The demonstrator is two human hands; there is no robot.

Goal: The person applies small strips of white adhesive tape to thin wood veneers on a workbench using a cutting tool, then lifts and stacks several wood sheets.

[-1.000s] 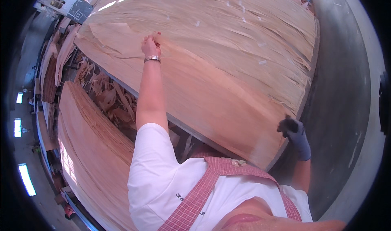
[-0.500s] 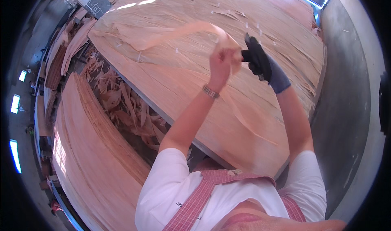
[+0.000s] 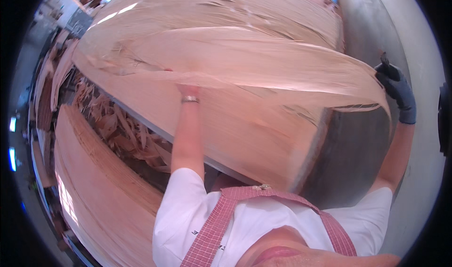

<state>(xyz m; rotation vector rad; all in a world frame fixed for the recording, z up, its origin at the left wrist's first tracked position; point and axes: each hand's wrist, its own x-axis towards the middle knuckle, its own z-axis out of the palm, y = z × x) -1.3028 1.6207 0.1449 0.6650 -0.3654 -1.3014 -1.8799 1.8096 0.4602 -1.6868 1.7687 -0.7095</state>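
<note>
A: Surroundings first?
B: Broad flat stack of tan wood veneer under the hands, heap of curled brown veneer scraps along its left edge. Left of that, long pinkish-tan veneer pile with a curved edge. Smooth dark grey surface off the right edge.
A: Anything in the way?
B: The large thin pale tan veneer sheet itself: covers part of the stack and most of the left hand's fingers.
A: Where's that sheet?
B: Raised in a long strip across the stack, left hand to right hand, right end past the stack's edge. Bowed upper edge, folded lower edge, ragged split right end with a thin strip dangling.
A: Hands?
B: Bare left hand, silver metal watch on the wrist, at the sheet's lower edge; grip hidden, can't tell. Right hand in a blue-grey knit glove with black palm: fingers closed on the sheet's right end.
A: Textures?
B: Sheet: fine lengthwise grain, soft creases. Stack top: wrinkled, splintery far side. Scraps: ribbon-like.
</note>
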